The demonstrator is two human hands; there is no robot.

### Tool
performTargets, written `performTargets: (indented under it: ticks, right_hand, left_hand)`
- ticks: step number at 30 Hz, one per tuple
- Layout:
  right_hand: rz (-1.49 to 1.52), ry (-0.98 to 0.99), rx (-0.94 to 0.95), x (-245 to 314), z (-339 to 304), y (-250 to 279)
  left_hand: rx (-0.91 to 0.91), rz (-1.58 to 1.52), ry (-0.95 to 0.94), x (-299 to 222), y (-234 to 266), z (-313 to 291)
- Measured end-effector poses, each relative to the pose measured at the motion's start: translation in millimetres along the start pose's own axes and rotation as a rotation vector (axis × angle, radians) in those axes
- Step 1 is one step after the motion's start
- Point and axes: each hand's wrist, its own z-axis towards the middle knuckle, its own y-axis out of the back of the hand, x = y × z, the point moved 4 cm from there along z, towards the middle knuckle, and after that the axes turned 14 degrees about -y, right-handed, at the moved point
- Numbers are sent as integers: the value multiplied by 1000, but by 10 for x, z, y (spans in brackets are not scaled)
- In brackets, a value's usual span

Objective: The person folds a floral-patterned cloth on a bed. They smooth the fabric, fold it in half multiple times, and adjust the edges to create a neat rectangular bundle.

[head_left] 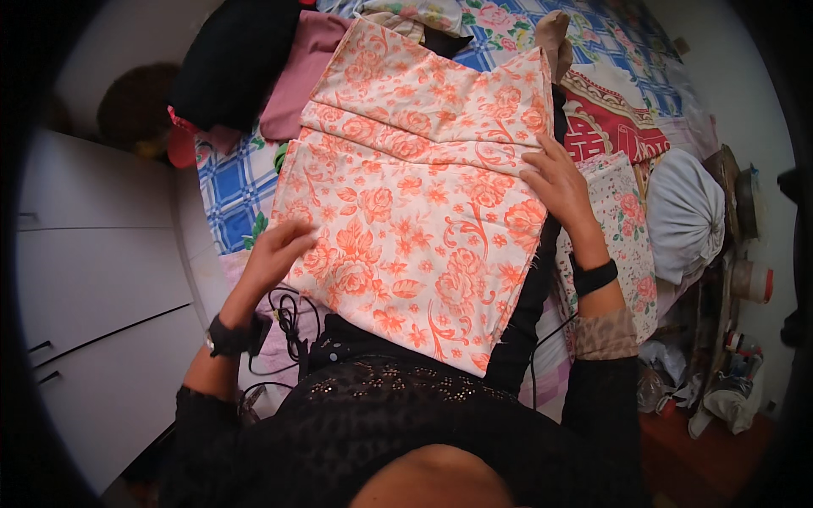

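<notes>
A white cloth with orange flowers (402, 199) lies folded in layers across my lap and the bed, with a crease over its upper part and a frayed right edge. My left hand (284, 250) is at the cloth's left edge, its thumb and fingers closed on the fabric there. On the right side my right hand (559, 184) rests flat on the cloth, fingers stretched out near the crease.
Black cables (292, 317) coil beside my left forearm. Around the cloth are pink fabric (301, 72), a black item (233, 63), a red patterned cloth (601, 127), a floral cloth (631, 229) and a pale tied bundle (686, 216). White cabinets (102, 271) stand at left.
</notes>
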Motion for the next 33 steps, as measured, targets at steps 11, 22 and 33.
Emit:
performTargets:
  ticks: [11,22,33]
  right_hand:
    - [476,-514,169,-467,245,159]
    - [486,-682,111,-774,1634,-497]
    - [597,-378,-230,-641,1582,227]
  left_hand:
    - [329,241,-571,-659,-1823,1701]
    - [-90,-290,-103,282,-950,929]
    - [-311,-430,701,1380,13,-891]
